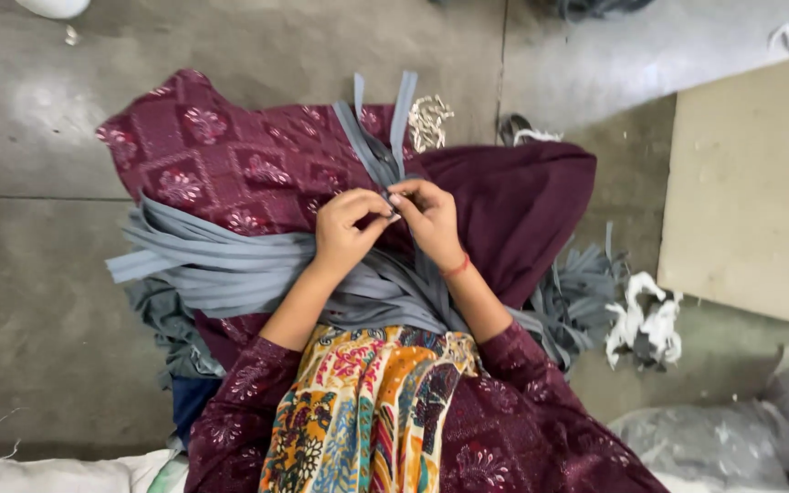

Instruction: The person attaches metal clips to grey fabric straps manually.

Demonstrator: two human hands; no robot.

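- While the person is sitting on the floor, a multicoloured scarf is hanging at 6 o'clock, nearest the camera, close under the forearms; if it is swinging forward it could be getting tangled in the strips.
- The left hand is working just left of centre, its grip pressed together, pinching the grey zipper tape where the two halves are meeting.
- The right hand is touching it from the right, its fingertips closed on the same spot; whether a slider is sitting between them I cannot tell.
- The tape's two free ends are fanning out toward 12 o'clock, so an uneven pull could be skewing the halves or letting one slip loose.
- A bundle of grey strips is lying across the lap toward 9 o'clock, and could be sliding off the maroon cloth.
- More grey strips and white scraps are lying at 3 o'clock, apart from the hands.
- A heap of small pale metal pieces is resting at 12 o'clock, just beside the tape ends, where a tug could be scattering it.
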